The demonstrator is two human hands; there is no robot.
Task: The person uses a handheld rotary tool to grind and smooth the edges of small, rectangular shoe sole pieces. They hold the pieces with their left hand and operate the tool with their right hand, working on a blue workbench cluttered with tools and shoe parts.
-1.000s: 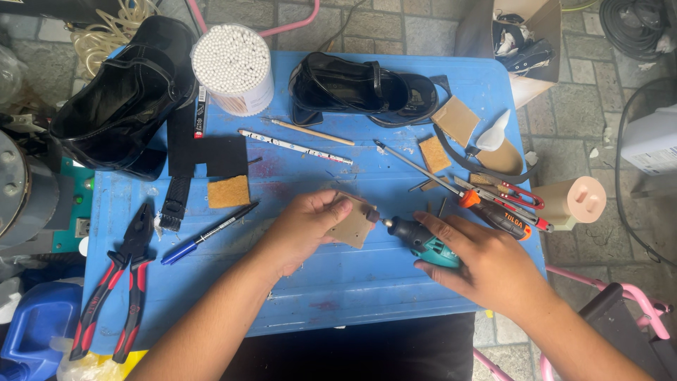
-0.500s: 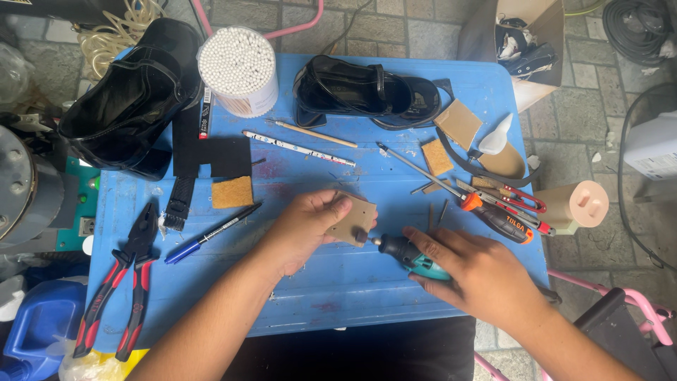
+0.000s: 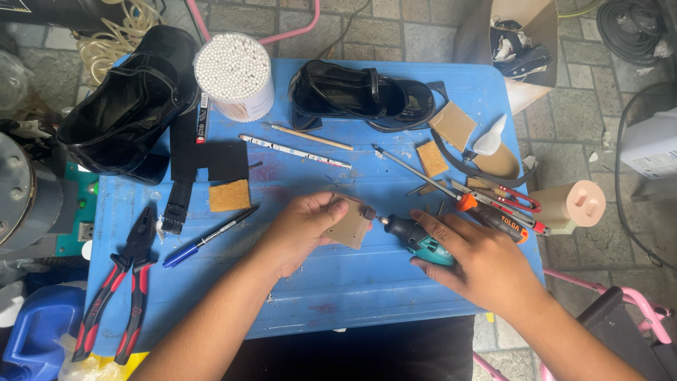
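Left hand (image 3: 300,233) pinches a small tan leather square (image 3: 350,224), tilted up off the blue plastic surface (image 3: 338,282). Right hand (image 3: 479,264) wraps the teal-and-black rotary tool (image 3: 416,236), long axis pointing left (bit tip touching the square's right edge). Both hands closed on their pieces.

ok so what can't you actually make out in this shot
Head view, the only one:
- Underside of the small tan leather piece: hidden by the left hand holding it.
- Body of the teal rotary tool: partly covered by the right hand.
- Contact between its tip and the leather: too small to tell.
- Dark blue plastic jug: cut off by the left edge.
- Contents of the brown cardboard box: shadowed and jumbled.
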